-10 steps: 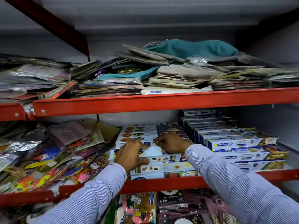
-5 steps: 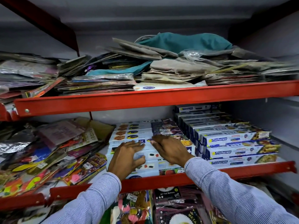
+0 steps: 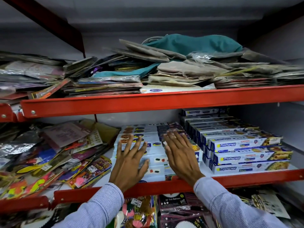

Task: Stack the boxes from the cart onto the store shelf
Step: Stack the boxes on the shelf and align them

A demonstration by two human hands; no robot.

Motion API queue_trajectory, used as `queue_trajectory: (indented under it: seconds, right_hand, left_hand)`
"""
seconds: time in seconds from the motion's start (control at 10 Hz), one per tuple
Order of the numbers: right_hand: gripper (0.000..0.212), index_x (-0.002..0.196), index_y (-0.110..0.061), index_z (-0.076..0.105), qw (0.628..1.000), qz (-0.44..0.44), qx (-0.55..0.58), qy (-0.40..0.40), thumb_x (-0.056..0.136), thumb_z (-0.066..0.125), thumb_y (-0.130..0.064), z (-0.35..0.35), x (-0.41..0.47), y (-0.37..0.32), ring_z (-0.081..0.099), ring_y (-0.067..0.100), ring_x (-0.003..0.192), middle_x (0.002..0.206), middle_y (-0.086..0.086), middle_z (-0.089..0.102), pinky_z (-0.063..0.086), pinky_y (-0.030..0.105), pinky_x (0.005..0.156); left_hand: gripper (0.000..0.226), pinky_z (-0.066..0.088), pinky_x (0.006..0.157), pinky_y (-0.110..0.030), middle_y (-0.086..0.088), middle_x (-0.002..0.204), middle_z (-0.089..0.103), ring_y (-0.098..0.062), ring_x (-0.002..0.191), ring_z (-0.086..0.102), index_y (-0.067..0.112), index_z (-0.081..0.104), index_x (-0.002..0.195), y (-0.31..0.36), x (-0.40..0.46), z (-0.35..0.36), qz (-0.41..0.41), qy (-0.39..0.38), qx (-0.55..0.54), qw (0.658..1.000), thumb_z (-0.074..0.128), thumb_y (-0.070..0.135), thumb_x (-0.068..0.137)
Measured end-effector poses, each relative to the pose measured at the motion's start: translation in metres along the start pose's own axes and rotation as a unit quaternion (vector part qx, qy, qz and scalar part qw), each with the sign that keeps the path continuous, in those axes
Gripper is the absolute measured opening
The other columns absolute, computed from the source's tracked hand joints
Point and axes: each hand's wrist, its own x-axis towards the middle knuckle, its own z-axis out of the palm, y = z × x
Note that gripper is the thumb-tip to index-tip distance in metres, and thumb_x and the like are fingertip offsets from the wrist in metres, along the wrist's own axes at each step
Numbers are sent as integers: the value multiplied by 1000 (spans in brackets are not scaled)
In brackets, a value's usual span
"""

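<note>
Both hands (image 3: pixel 154 159) spread flat over stacked boxes (image 3: pixel 139 140), near shelf edge (image 3: pixel 164 185)

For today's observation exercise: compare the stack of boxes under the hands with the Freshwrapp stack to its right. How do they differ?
1. The middle stack is mostly pale, with dark panels at its right end; the Freshwrapp stack is white with blue bands.
2. The left hand and right hand are spread over the middle stack; nothing touches the Freshwrapp stack.
3. The Freshwrapp stack rises higher.

Both hold long, flat-lying boxes on the same red shelf.

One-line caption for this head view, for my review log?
Both hands, left hand and right hand, spread open over the middle stack of boxes on the red shelf, beside Freshwrapp boxes.
</note>
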Motion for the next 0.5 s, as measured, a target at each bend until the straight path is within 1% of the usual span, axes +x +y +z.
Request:
queue_trajectory:
  seconds: [0.1,0.2,0.3,0.4,0.5]
  right_hand:
    - [50,149,-21,32,1000,9,-19,-2,102,25,-37,5,-11,4,11,14,151,160,-4,27,9,48,123]
    - [52,151,-22,27,999,14,-30,-8,101,26,-37,8,-11,5,8,14,152,162,-4,21,7,51,123]
    - [54,152,-22,23,999,11,-38,-6,101,29,-35,12,-12,6,8,16,152,163,-4,19,7,53,122]
    - [55,152,-21,23,999,3,-32,11,100,32,-34,14,-12,6,10,17,152,163,-3,19,9,55,122]
    - [57,153,-20,19,999,14,-34,15,100,33,-33,12,-12,3,7,17,152,163,-2,15,11,57,121]
  left_hand:
    - [63,2,116,-68,-12,163,9,-35,151,-1,18,19,154,3,-2,1,4,12,74,997,36,46,100]
    - [64,6,114,-72,-17,163,7,-38,150,-3,13,13,154,3,-1,11,-24,-6,97,995,31,45,101]
    - [64,7,113,-73,-17,163,8,-38,150,-1,11,11,154,3,-4,18,-27,-13,102,994,26,44,102]
    - [64,6,113,-73,-17,163,8,-37,150,0,10,11,154,1,-3,19,-22,-8,114,993,23,45,102]
    - [64,9,112,-74,-18,163,9,-37,150,1,9,11,154,4,-4,17,-27,-10,105,994,17,47,102]
